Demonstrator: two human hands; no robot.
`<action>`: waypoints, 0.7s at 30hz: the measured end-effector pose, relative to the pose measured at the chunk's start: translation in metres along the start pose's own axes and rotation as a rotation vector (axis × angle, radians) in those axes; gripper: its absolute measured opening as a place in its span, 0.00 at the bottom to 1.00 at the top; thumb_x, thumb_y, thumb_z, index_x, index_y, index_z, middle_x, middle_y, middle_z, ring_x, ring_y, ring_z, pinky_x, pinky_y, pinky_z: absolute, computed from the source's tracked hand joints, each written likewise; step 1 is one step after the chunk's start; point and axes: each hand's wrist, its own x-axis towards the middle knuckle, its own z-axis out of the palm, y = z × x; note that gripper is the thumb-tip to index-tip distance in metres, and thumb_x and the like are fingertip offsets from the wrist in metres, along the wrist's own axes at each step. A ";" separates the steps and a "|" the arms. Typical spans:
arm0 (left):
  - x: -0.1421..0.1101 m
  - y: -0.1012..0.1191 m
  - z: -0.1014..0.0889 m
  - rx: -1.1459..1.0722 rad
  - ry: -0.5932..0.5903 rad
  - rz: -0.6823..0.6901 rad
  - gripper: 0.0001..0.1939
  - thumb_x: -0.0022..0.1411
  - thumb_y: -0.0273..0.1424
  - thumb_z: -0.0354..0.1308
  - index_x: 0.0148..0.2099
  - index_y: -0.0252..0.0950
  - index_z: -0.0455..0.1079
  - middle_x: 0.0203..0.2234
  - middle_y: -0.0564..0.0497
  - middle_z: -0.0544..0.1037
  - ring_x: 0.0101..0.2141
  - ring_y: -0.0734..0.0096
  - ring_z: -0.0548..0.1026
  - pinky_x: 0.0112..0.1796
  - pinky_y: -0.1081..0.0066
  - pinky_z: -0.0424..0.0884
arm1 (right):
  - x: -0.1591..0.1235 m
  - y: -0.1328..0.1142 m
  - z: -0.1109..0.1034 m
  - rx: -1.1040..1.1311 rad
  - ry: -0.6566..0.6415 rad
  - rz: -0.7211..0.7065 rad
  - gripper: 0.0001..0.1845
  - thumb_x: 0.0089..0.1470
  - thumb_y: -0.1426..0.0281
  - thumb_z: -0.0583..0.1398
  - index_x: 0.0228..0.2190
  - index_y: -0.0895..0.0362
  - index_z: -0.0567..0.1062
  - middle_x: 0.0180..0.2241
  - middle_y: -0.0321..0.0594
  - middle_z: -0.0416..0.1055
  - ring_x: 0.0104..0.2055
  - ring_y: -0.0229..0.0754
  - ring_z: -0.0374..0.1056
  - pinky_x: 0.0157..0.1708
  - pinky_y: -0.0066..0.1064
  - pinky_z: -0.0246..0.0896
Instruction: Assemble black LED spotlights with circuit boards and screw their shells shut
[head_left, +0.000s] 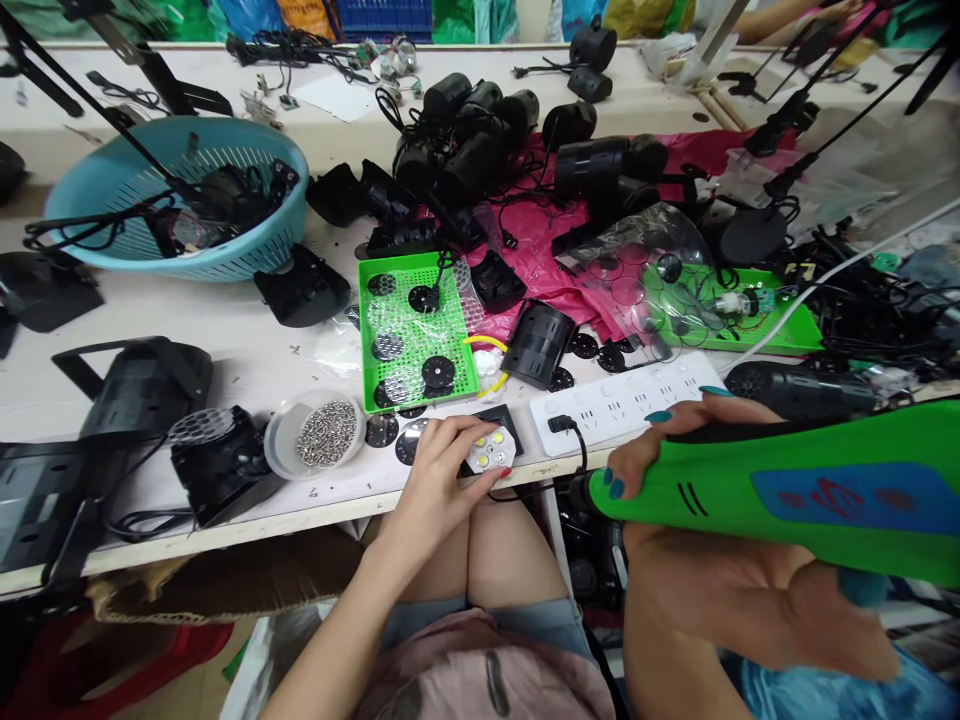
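Near the table's front edge, my left hand [439, 470] grips a small light plate with several yellow LEDs [493, 450], its thumb and fingers at the plate's rim. A black part [517, 430] shows behind and beside the plate. Close to the camera, my right hand [720, 570] is wrapped around a large green electric screwdriver [697, 495] with a blue label. The tool's dark front end points left, toward the LED plate but apart from it. Left of my left hand sits a clear tub of small screws [328, 432]. A white power strip [622, 405] lies beyond the screwdriver.
A green perforated tray [471, 375] holds black discs and honeycomb pieces. Behind it, black lamp housings [472, 165] are piled on pink plastic [536, 235]. A blue basket [247, 255] stands back left. Assembled lamps [146, 385] stand at left, cables [885, 295] at right.
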 end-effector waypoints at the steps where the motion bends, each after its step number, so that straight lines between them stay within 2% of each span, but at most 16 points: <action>1: 0.000 0.000 0.000 -0.002 0.000 -0.001 0.21 0.63 0.30 0.64 0.57 0.40 0.69 0.48 0.46 0.74 0.49 0.59 0.69 0.51 0.60 0.66 | 0.001 0.001 0.000 -0.009 -0.001 -0.033 0.35 0.46 0.45 0.64 0.50 0.53 0.76 0.43 0.44 0.72 0.35 0.47 0.70 0.29 0.39 0.67; 4: -0.001 0.000 0.000 -0.013 -0.008 -0.004 0.21 0.64 0.30 0.64 0.58 0.40 0.68 0.49 0.46 0.74 0.49 0.60 0.68 0.51 0.61 0.66 | 0.001 0.004 0.001 -0.029 0.006 -0.093 0.34 0.48 0.44 0.62 0.49 0.53 0.76 0.42 0.43 0.72 0.36 0.47 0.70 0.28 0.38 0.67; 7: -0.002 -0.001 0.000 -0.017 -0.007 0.001 0.21 0.64 0.30 0.63 0.58 0.40 0.68 0.49 0.47 0.74 0.49 0.60 0.68 0.51 0.61 0.65 | 0.001 0.007 0.001 -0.038 -0.003 -0.060 0.34 0.47 0.44 0.63 0.50 0.52 0.76 0.43 0.43 0.72 0.37 0.47 0.71 0.30 0.38 0.68; 12: -0.003 -0.002 0.000 -0.024 -0.006 -0.002 0.20 0.64 0.30 0.63 0.58 0.41 0.68 0.49 0.47 0.74 0.49 0.60 0.68 0.51 0.61 0.65 | 0.005 0.012 0.003 -0.025 0.016 -0.178 0.33 0.47 0.45 0.61 0.47 0.54 0.78 0.41 0.43 0.71 0.35 0.46 0.69 0.25 0.36 0.65; 21: 0.000 -0.001 -0.001 -0.028 -0.012 -0.007 0.20 0.64 0.30 0.64 0.58 0.40 0.68 0.49 0.47 0.74 0.50 0.60 0.68 0.52 0.61 0.65 | 0.003 0.011 0.008 -0.039 0.064 -0.151 0.34 0.45 0.43 0.64 0.46 0.53 0.78 0.42 0.42 0.71 0.39 0.47 0.69 0.28 0.36 0.66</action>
